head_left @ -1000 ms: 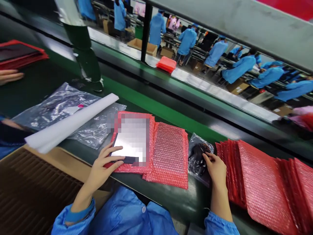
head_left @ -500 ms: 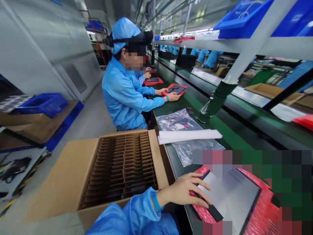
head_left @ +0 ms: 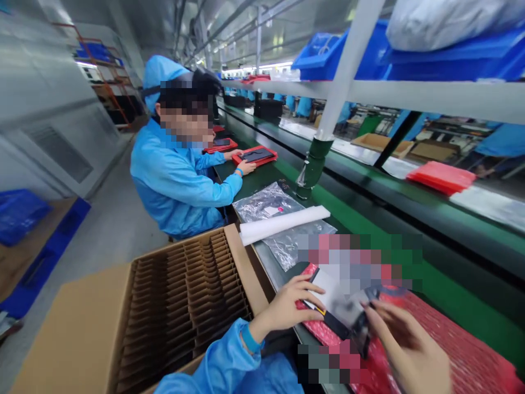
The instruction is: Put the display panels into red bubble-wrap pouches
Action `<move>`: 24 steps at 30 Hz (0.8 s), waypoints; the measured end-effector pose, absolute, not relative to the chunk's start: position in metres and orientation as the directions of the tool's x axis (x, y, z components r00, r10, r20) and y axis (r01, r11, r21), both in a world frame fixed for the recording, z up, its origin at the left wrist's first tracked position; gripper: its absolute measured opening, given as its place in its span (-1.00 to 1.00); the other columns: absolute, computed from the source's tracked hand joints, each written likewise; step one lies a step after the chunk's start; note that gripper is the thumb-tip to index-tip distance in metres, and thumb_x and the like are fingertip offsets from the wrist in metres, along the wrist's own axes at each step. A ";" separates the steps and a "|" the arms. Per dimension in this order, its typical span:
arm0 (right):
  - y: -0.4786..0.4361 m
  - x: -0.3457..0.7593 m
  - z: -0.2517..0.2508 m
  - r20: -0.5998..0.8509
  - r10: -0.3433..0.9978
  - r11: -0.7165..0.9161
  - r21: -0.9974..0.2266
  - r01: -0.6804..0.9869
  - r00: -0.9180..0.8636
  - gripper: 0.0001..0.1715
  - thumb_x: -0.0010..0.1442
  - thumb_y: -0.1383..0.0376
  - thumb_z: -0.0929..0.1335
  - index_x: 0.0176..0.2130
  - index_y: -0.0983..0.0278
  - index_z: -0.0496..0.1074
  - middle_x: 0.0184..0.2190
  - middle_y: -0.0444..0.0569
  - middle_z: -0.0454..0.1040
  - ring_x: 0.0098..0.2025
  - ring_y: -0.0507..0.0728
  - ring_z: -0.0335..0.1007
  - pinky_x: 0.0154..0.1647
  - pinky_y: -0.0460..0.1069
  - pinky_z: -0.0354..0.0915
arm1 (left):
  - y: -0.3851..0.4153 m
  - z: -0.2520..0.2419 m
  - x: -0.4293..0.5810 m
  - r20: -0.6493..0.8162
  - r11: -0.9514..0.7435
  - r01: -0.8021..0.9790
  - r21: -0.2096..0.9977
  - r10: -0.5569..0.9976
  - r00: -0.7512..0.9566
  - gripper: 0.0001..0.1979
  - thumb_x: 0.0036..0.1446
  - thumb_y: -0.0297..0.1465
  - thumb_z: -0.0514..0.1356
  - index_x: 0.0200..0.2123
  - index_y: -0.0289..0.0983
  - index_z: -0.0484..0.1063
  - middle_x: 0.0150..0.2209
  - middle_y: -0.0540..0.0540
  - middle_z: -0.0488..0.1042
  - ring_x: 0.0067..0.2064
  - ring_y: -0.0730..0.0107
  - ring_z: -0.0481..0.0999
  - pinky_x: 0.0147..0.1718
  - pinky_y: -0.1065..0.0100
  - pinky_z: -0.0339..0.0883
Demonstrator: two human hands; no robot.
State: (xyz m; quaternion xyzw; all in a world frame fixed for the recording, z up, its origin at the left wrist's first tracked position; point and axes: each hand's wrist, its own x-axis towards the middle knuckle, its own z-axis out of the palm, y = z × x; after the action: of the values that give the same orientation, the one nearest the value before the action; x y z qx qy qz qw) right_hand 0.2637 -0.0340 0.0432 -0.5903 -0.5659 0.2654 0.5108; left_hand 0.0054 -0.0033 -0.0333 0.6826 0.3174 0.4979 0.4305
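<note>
A flat panel with a glossy grey face and black border (head_left: 330,293) lies on red bubble wrap (head_left: 459,328) at the bench edge, partly hidden by blurred-out blocks. My left hand (head_left: 289,306) rests on the panel's near left border, its fingers spread and stretched out. My right hand (head_left: 412,342) is over the panel's right side, thumb and fingers drawn together and smeared by motion. A dark, blurred piece (head_left: 361,334) shows at its fingertips; its kind cannot be made out.
An open carton with cardboard dividers (head_left: 96,328) stands left of the bench. Beyond my left hand, a white foam strip (head_left: 287,223) lies across a clear plastic bag (head_left: 283,254). A co-worker (head_left: 176,169) sits further along, holding a red-framed device (head_left: 256,156). A post (head_left: 315,164) rises from the bench.
My right hand has come into view over the panel's right side. My left hand stays on the panel's left border. The camera view has turned to the right.
</note>
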 end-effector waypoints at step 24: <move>-0.004 0.210 0.023 0.112 0.974 0.167 -0.941 0.295 -0.197 -0.73 0.46 0.06 0.42 -0.17 0.20 0.52 -0.39 -0.15 0.54 -0.37 0.12 0.44 -0.31 0.01 0.27 | -0.016 -0.037 -0.006 0.306 -0.360 0.175 0.917 0.912 0.272 -0.79 0.27 -0.16 0.50 -0.16 -0.15 0.70 0.17 -0.20 0.68 0.43 -0.06 0.46 0.51 -0.23 0.15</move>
State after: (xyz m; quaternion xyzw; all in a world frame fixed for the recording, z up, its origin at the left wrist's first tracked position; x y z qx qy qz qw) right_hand 0.2101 -0.0035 0.0233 -0.4889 -0.6490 0.4211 0.4031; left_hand -0.0061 -0.0159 -0.0372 0.6872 0.3957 0.4556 0.4045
